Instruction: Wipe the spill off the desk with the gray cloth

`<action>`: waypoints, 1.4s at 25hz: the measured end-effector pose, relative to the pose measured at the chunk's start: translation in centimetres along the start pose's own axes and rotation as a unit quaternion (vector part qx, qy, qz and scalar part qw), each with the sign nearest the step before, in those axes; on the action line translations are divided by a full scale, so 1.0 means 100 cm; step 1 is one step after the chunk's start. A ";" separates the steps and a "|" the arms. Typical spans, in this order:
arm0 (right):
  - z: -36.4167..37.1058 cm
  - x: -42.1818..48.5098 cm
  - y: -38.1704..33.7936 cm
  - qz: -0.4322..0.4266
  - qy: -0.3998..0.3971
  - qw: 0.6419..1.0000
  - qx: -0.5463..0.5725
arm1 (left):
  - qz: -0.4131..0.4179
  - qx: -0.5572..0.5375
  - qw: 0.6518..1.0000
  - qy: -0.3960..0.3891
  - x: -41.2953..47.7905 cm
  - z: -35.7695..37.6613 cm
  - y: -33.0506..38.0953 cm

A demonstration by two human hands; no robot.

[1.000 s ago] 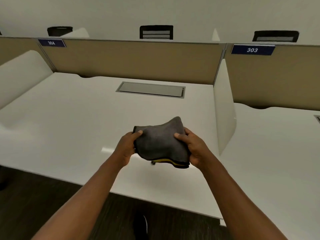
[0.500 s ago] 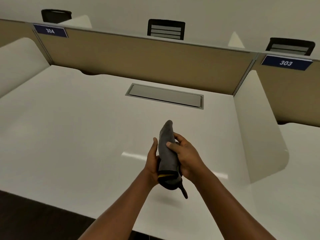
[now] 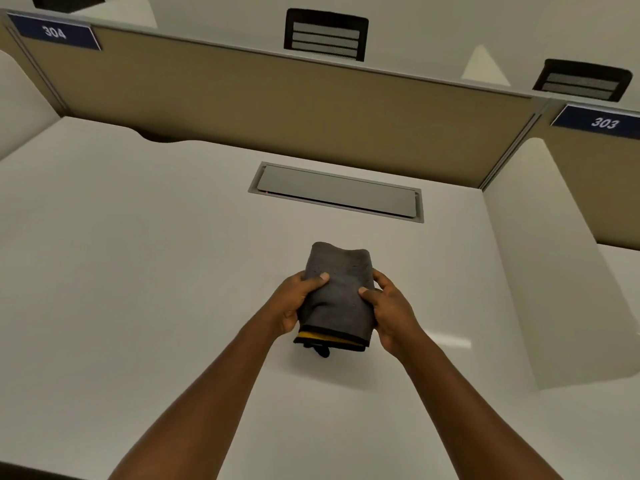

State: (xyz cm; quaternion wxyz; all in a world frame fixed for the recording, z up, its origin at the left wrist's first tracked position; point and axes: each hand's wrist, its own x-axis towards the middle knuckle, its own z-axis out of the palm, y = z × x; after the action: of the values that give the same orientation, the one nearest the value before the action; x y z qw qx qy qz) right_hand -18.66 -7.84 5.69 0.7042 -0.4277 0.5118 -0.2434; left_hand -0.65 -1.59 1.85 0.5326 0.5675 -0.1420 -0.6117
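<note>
The folded gray microfibre cloth with a black-and-yellow hem is held in the air above the white laminate desk, on the person's side of the recessed gray metal cable-tray lid and roughly in line with it. The left hand is closed on the cloth's left edge, thumb pressed across the top face. The right hand is closed on the right edge in the same manner. Neither hand touches the desk.

Progress: the cloth is in hand and bundled to a pad, but it is not in contact with the surface, so wiping is judged not yet begun. No spill can be made out anywhere around the cable-tray lid; a pale glossy streak right of the cloth may be only reflected light. Locating the spill, lowering the cloth and wiping all remain.
</note>
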 end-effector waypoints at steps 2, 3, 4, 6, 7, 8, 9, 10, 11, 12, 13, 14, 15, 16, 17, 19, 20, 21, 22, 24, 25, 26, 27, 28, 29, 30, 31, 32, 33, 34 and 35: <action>0.006 0.012 -0.005 -0.008 0.009 1.000 -0.002 | 0.024 0.052 0.998 0.026 0.015 -0.004 0.013; 0.009 0.017 -0.008 -0.013 0.016 1.000 -0.005 | 0.034 0.061 0.997 0.032 0.021 -0.006 0.019; 0.012 0.022 -0.010 -0.020 0.024 0.999 -0.006 | 0.044 0.066 0.996 0.035 0.027 -0.008 0.025; 0.016 0.031 -0.014 -0.040 0.037 0.998 -0.040 | 0.064 0.115 0.990 0.058 0.032 -0.006 0.033; 0.017 0.034 -0.013 -0.059 0.047 0.991 -0.106 | 0.082 0.210 0.970 0.094 0.034 -0.006 0.032; 0.016 0.038 -0.011 -0.087 0.061 0.970 -0.216 | 0.115 0.351 0.918 0.141 0.036 -0.006 0.029; 0.015 0.042 -0.006 -0.120 0.070 0.928 -0.346 | 0.163 0.487 0.837 0.188 0.037 -0.007 0.022; 0.015 0.045 0.001 -0.153 0.072 0.874 -0.455 | 0.220 0.576 0.758 0.211 0.037 -0.006 0.016; 0.017 0.047 0.009 -0.184 0.059 0.827 -0.529 | 0.261 0.624 0.708 0.202 0.037 -0.006 0.009; 0.020 0.049 0.019 -0.203 0.033 0.790 -0.577 | 0.277 0.656 0.681 0.171 0.038 -0.007 0.002; 0.023 0.050 0.029 -0.207 0.001 0.762 -0.613 | 0.269 0.683 0.665 0.134 0.040 -0.009 -0.007; 0.026 0.051 0.040 -0.198 -0.028 0.739 -0.644 | 0.248 0.710 0.651 0.104 0.042 -0.012 -0.016; 0.028 0.052 0.050 -0.185 -0.049 0.721 -0.666 | 0.232 0.733 0.634 0.086 0.045 -0.017 -0.027; 0.029 0.052 0.060 -0.172 -0.058 0.711 -0.679 | 0.227 0.747 0.620 0.077 0.046 -0.023 -0.034; 0.030 0.052 0.067 -0.163 -0.057 0.707 -0.686 | 0.227 0.752 0.615 0.071 0.047 -0.029 -0.040; 0.032 0.053 0.073 -0.156 -0.046 0.705 -0.691 | 0.234 0.752 0.613 0.062 0.050 -0.036 -0.042; 0.034 0.053 0.073 -0.154 -0.045 0.702 -0.693 | 0.236 0.755 0.609 0.058 0.051 -0.038 -0.040; 0.034 0.053 0.073 -0.154 -0.043 0.699 -0.697 | 0.239 0.757 0.606 0.058 0.053 -0.039 -0.038; 0.035 0.053 0.073 -0.156 -0.039 0.696 -0.700 | 0.241 0.759 0.601 0.060 0.055 -0.039 -0.037; 0.035 0.052 0.072 -0.152 -0.039 0.688 -0.708 | 0.235 0.762 0.601 0.064 0.056 -0.039 -0.037; 0.034 0.051 0.072 -0.149 -0.042 0.686 -0.711 | 0.229 0.761 0.604 0.061 0.056 -0.038 -0.037; 0.033 0.050 0.073 -0.149 -0.041 0.681 -0.716 | 0.227 0.765 0.599 0.064 0.055 -0.037 -0.038; 0.031 0.049 0.072 -0.148 -0.044 0.679 -0.718 | 0.223 0.770 0.594 0.065 0.055 -0.036 -0.038; 0.029 0.048 0.071 -0.146 -0.047 0.679 -0.718 | 0.214 0.776 0.590 0.067 0.054 -0.035 -0.037; 0.026 0.045 0.070 -0.146 -0.052 0.680 -0.717 | 0.204 0.781 0.587 0.066 0.052 -0.033 -0.035; 0.022 0.041 0.070 -0.149 -0.054 0.681 -0.715 | 0.193 0.787 0.582 0.067 0.051 -0.029 -0.034; 0.018 0.035 0.071 -0.149 -0.059 0.683 -0.712 | 0.175 0.795 0.576 0.070 0.049 -0.025 -0.033; 0.015 0.029 0.071 -0.147 -0.062 0.686 -0.709 | 0.153 0.798 0.578 0.076 0.048 -0.019 -0.032; 0.010 0.021 0.072 -0.145 -0.065 0.691 -0.705 | 0.133 0.795 0.585 0.089 0.045 -0.011 -0.032; 0.004 0.010 0.076 -0.156 -0.071 0.700 -0.694 | 0.123 0.782 0.603 0.099 0.037 0.000 -0.037; -0.003 -0.001 0.081 -0.163 -0.074 0.705 -0.686 | 0.124 0.770 0.616 0.116 0.029 0.011 -0.047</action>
State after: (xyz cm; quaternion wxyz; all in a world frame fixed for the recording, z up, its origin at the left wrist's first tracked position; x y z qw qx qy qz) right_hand -19.75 -3.70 -1.15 0.2008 -0.8865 0.4055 0.0965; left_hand -3.26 -2.53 -3.01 -0.0166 0.8126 -0.5666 -0.1355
